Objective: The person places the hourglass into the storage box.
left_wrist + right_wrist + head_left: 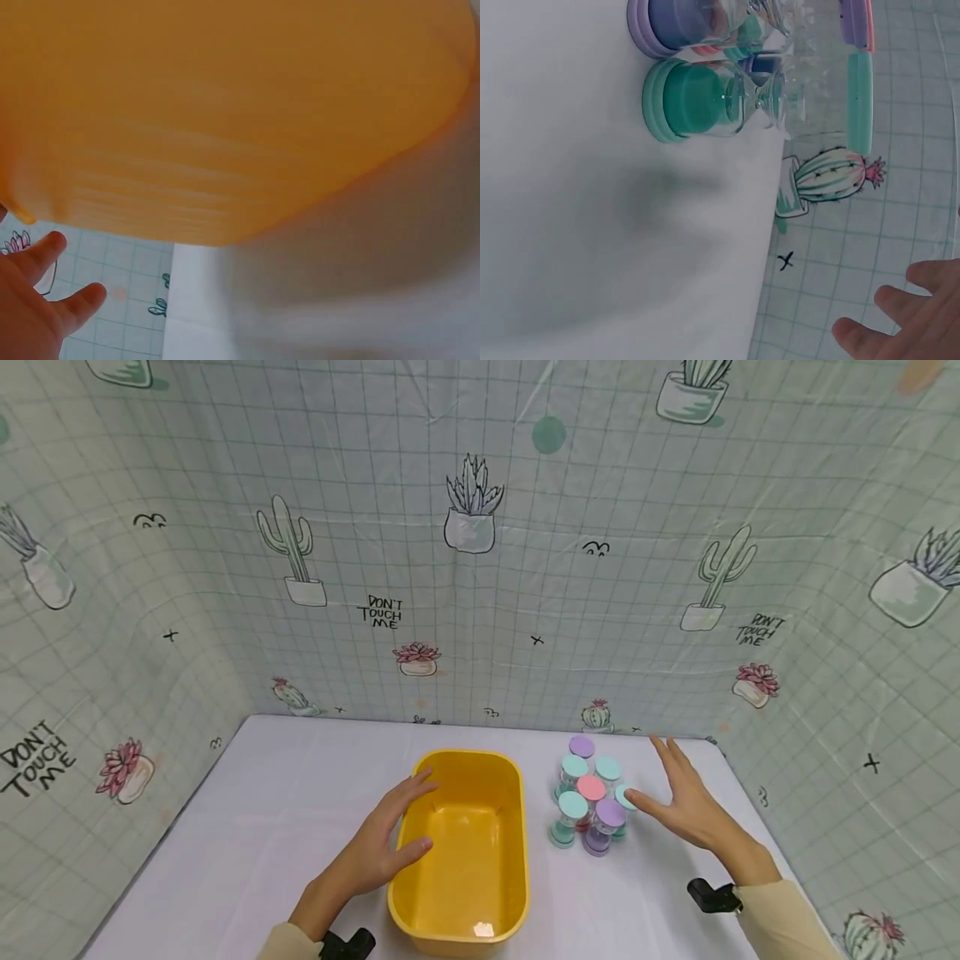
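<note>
A yellow plastic tub (480, 835) stands on the table, with bare walls and floor inside. My left hand (378, 843) hovers at its left rim, fingers extended and thumb reaching over the edge, holding nothing. To the right of the tub, several sand timers are grouped upright, among them a mint one (573, 807), a purple one (609, 815) and a pink one (591, 788). Just right of the group is my right hand (693, 810), fingers spread, the thumb tip overlapping a mint lid in the head view. The right wrist view shows green sand in a timer's lower bulb (694, 97).
A white cloth covers the table (300, 793). Behind it and along both sides hangs a gridded curtain (510, 593) printed with cacti. Black wrist straps (712, 896) sit on both wrists.
</note>
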`<state>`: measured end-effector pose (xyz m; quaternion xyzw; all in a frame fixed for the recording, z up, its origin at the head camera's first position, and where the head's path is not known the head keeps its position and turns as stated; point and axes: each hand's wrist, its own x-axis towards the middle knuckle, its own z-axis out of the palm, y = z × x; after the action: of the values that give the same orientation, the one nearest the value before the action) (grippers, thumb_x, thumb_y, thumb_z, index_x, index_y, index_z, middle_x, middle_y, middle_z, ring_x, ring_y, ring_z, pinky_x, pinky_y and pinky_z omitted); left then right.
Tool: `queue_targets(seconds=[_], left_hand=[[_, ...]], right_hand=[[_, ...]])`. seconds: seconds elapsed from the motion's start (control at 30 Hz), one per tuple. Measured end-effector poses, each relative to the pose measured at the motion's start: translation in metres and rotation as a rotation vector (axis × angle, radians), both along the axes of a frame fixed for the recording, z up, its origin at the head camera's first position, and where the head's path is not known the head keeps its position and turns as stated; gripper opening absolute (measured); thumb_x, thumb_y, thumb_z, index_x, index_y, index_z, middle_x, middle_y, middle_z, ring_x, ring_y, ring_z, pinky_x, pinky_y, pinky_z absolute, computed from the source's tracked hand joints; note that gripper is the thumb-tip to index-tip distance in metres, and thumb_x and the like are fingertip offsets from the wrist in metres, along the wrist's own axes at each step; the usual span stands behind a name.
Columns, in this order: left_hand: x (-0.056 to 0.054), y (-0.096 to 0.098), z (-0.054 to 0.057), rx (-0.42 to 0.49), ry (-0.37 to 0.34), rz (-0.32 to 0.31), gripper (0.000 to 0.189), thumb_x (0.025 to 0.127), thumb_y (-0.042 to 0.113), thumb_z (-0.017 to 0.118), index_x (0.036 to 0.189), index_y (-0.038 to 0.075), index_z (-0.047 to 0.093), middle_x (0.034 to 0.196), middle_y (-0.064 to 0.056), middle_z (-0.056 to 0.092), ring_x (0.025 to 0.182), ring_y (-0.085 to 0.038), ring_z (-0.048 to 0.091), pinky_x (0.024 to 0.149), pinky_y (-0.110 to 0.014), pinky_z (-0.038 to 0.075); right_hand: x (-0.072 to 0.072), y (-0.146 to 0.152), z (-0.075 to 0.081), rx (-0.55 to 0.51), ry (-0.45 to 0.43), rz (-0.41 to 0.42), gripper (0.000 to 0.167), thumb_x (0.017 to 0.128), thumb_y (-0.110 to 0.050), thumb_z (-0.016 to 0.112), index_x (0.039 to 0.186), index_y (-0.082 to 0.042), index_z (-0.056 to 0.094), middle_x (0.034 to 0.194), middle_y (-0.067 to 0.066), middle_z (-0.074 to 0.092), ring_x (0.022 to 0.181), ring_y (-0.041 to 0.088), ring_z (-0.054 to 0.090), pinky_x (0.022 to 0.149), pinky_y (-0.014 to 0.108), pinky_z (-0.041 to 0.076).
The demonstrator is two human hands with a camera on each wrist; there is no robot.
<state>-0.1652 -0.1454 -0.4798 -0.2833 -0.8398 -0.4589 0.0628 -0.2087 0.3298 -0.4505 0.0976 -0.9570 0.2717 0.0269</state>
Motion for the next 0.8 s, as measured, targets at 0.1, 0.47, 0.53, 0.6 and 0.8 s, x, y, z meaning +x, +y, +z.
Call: queue_targets(seconds=[0.1, 0.47, 0.53, 0.6, 0.8], left_hand=[[0.002, 0.001, -0.004, 0.021, -0.012, -0.017, 0.056, 0.096, 0.027, 0.064, 0.150, 0.024, 0.051, 0.166, -0.009, 0.036, 0.151, -0.042, 0.033, 0.111, -0.074, 0.031], [-0.002, 0.006, -0.020, 0.153, 0.041, -0.052, 0.042, 0.094, 0.009, 0.065, 0.133, 0.022, 0.066, 0.163, -0.010, 0.038, 0.152, -0.031, 0.032, 0.106, -0.081, 0.027], [-0.001, 0.006, -0.020, 0.162, 0.029, -0.052, 0.042, 0.094, 0.009, 0.065, 0.134, 0.022, 0.065, 0.163, -0.010, 0.037, 0.152, -0.030, 0.031, 0.106, -0.081, 0.027], [-0.002, 0.005, -0.019, 0.165, 0.012, -0.062, 0.041, 0.094, 0.009, 0.065, 0.134, 0.020, 0.065, 0.164, -0.011, 0.035, 0.153, -0.034, 0.030, 0.107, -0.081, 0.027], [-0.003, 0.003, -0.012, 0.146, -0.067, -0.098, 0.039, 0.097, 0.014, 0.065, 0.135, 0.023, 0.064, 0.166, -0.013, 0.030, 0.152, -0.051, 0.023, 0.108, -0.081, 0.024]], right_hand=[[-0.001, -0.002, -0.002, 0.000, -0.011, 0.015, 0.105, 0.092, -0.051, 0.070, 0.166, -0.009, 0.008, 0.168, 0.033, 0.009, 0.151, 0.059, 0.014, 0.106, 0.084, 0.020], [-0.024, -0.020, 0.008, -0.002, -0.065, 0.081, 0.101, 0.094, -0.051, 0.068, 0.165, -0.008, 0.011, 0.160, 0.032, 0.033, 0.138, 0.054, 0.046, 0.098, 0.071, 0.045], [-0.031, -0.025, 0.010, -0.012, -0.086, 0.099, 0.099, 0.094, -0.052, 0.068, 0.165, -0.009, 0.013, 0.160, 0.031, 0.034, 0.139, 0.054, 0.046, 0.099, 0.069, 0.046], [-0.038, -0.029, 0.011, -0.017, -0.107, 0.108, 0.098, 0.094, -0.054, 0.067, 0.165, -0.010, 0.015, 0.160, 0.030, 0.036, 0.139, 0.053, 0.046, 0.099, 0.069, 0.047], [-0.058, -0.036, 0.014, -0.015, -0.153, 0.124, 0.094, 0.094, -0.056, 0.065, 0.163, -0.008, 0.022, 0.156, 0.031, 0.041, 0.136, 0.052, 0.050, 0.101, 0.066, 0.048]])
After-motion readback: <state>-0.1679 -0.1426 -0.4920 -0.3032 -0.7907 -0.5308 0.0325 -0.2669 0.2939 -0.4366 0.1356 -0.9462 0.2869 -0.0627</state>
